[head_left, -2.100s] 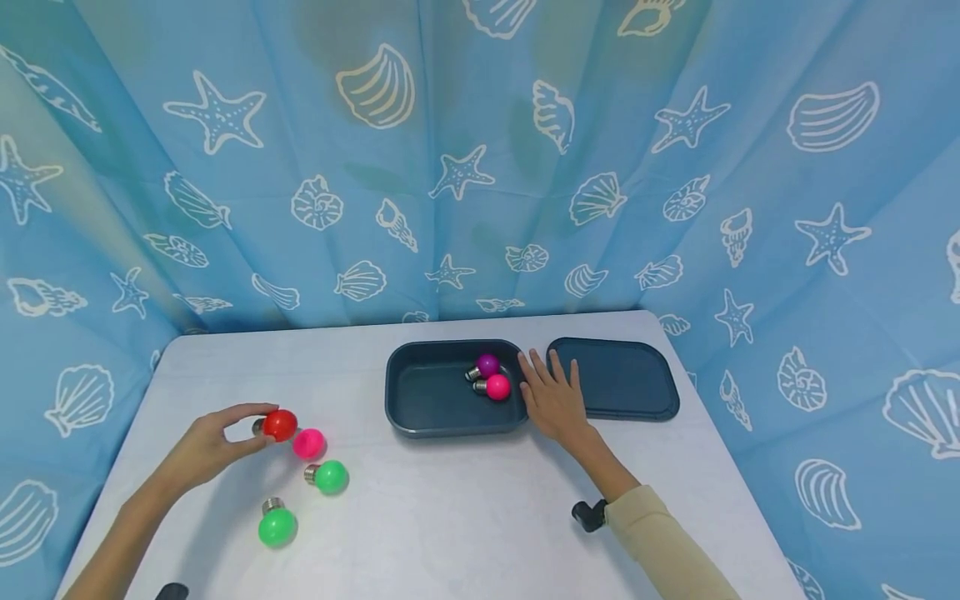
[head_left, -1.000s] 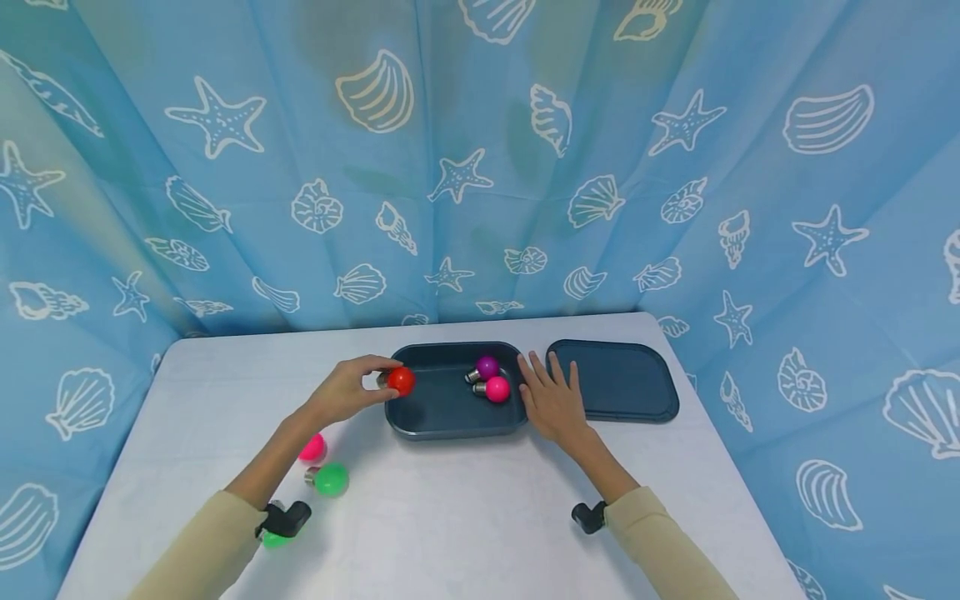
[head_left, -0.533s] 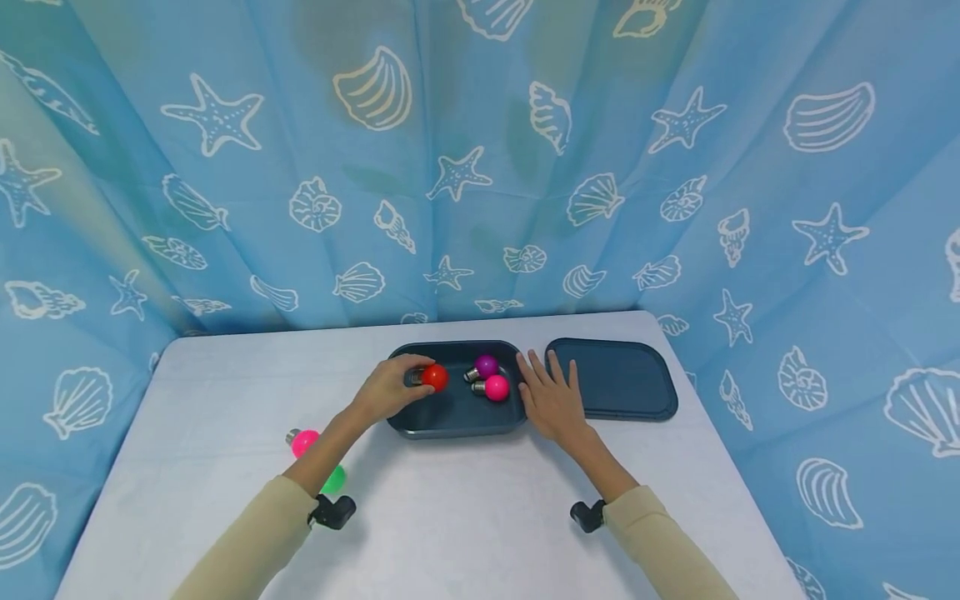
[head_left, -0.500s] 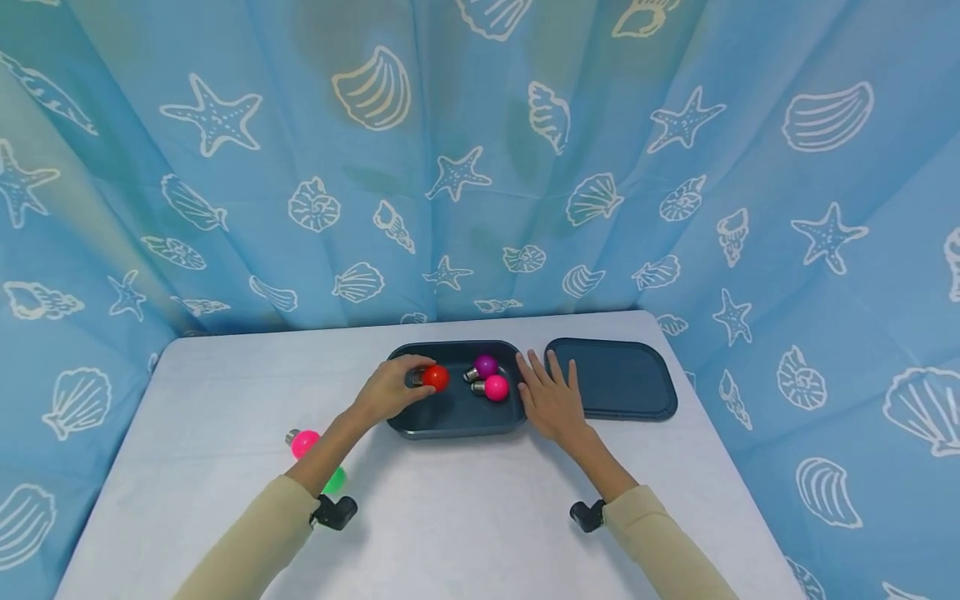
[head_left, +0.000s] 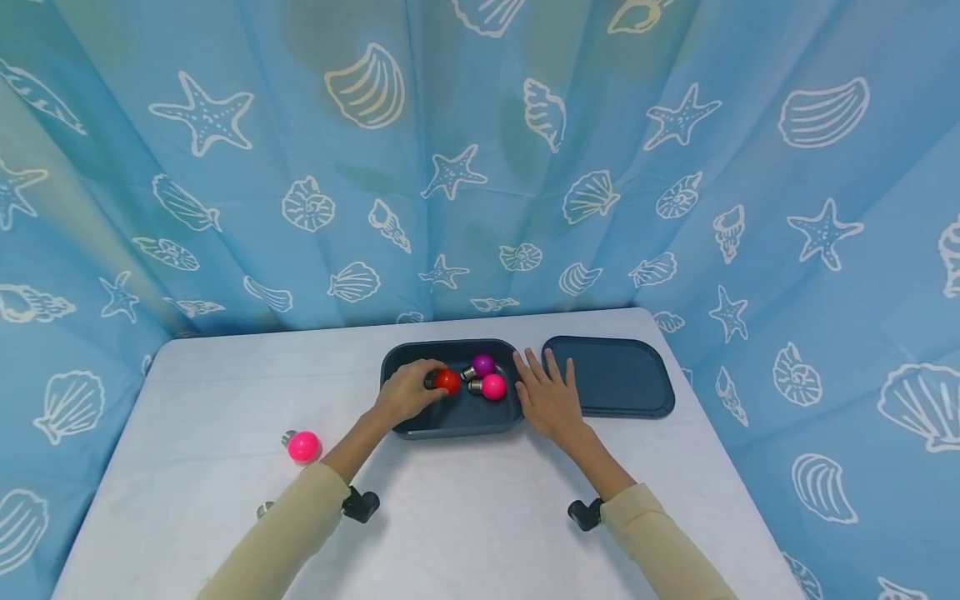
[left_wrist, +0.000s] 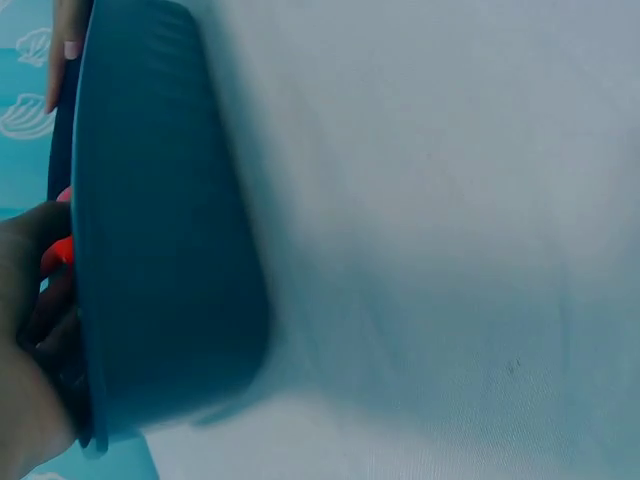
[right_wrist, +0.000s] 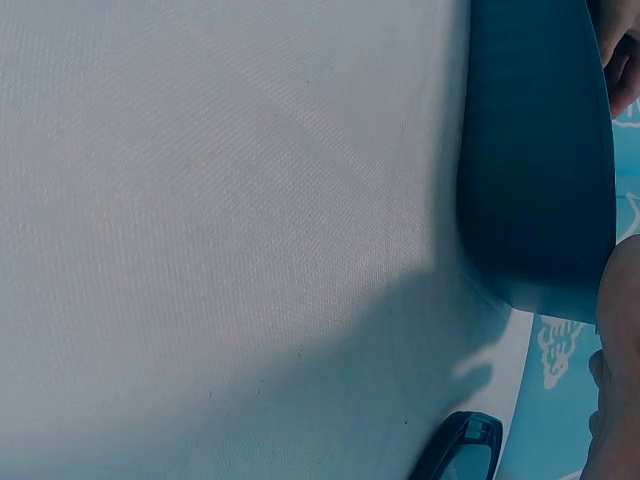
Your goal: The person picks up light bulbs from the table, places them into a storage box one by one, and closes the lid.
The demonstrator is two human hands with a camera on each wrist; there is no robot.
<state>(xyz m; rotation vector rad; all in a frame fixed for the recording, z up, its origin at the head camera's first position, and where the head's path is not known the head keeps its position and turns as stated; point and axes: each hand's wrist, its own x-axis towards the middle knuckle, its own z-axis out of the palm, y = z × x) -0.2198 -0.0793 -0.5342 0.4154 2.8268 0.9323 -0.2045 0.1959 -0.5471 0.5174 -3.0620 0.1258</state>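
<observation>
In the head view my left hand (head_left: 407, 392) reaches into the dark blue container (head_left: 465, 429) and pinches a red light bulb (head_left: 447, 382) by thumb and fingers. Right of it in the container lie a purple bulb (head_left: 483, 364) and a pink bulb (head_left: 493, 387). My right hand (head_left: 549, 396) rests with straight, spread fingers at the container's right rim. From the left wrist view, the container's outer wall (left_wrist: 170, 230) hides most of the red bulb (left_wrist: 58, 256). The right wrist view shows only part of my right hand (right_wrist: 620, 350) by the container's end.
A flat dark blue lid (head_left: 622, 377) lies right of the container. Another pink bulb (head_left: 303, 447) sits on the white table (head_left: 225, 400) at the left. A metal bulb base (head_left: 265, 508) peeks out beside my left sleeve (head_left: 288, 525), which covers the rest. A shell-patterned curtain (head_left: 450, 217) hangs behind.
My left hand has carried the red bulb from the left of the table rightward into the container, close to the other two bulbs. The left sleeve now covers the green bulbs. My right hand stayed put.
</observation>
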